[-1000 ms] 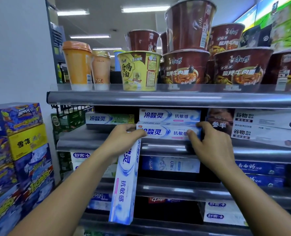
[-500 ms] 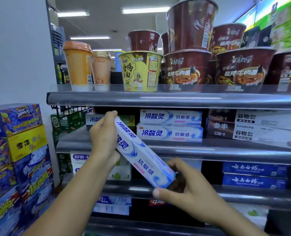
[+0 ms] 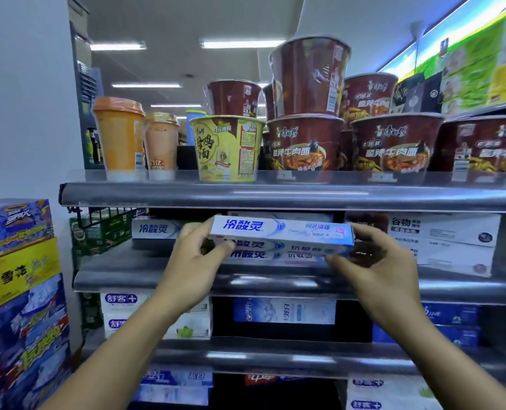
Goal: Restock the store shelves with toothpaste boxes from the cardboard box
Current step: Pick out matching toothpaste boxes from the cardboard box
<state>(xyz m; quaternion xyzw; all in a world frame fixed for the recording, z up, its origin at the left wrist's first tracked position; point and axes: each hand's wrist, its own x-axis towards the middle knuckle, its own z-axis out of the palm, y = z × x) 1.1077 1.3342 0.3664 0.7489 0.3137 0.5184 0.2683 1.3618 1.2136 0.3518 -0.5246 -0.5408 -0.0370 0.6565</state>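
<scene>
Held toothpaste box level, label outward, just in front of stack of matching boxes, about level with stack top. Judged ready for flat slide onto stack, faces aligned. Gripped at both ends, likely for straight feed through narrow gap under noodle shelf above stack. Pinched left end with left hand, thumb under, fingers over top. Curled right hand fingers round right end. Raised both forearms toward stack.

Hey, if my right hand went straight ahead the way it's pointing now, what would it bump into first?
Most likely the dark brown box just behind the right hand, which grips the right end of the white-and-blue toothpaste box. Depth is unclear here.
</scene>
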